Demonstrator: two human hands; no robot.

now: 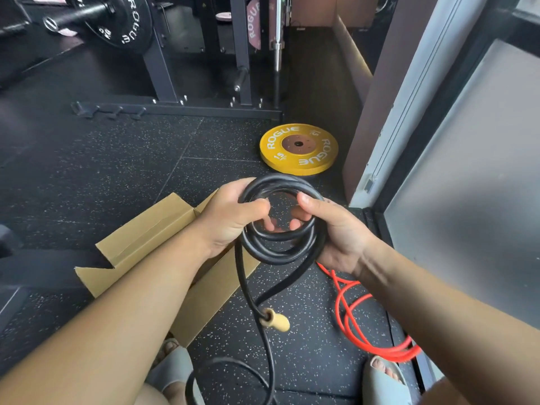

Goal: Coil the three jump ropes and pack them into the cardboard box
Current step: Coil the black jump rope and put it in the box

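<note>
Seen from the head camera, both hands meet at the centre of the view around a black jump rope [280, 226] gathered into several stacked loops. The left hand [230, 217] closes on the coil's 9 o'clock side, thumb over the top of the strands and fingers curled through the loop. The right hand [336, 232] closes on the 3 o'clock side, thumb laid along the upper strands and fingers tucked under and into the ring. From the coil's lower left edge a loose tail drops toward 6 o'clock, passes a pale wooden handle [276, 318] hanging in the air, and curves on down to the floor near the bottom edge.

The cardboard box [140, 244] lies open on the speckled black rubber floor [117, 171] at 8 o'clock from the coil, partly hidden behind the left forearm, its flaps spread outward. An orange-red jump rope [350, 317] lies loose on the floor at 5 o'clock, beneath the right forearm. A third rope cannot be made out.

A yellow weight plate [299, 149] lies flat on the floor at 12 o'clock from the hands. A black rack [163, 68] with a loaded barbell stands farther back at 11 o'clock. Two feet in grey sandals [385, 381] show along the bottom edge.
</note>
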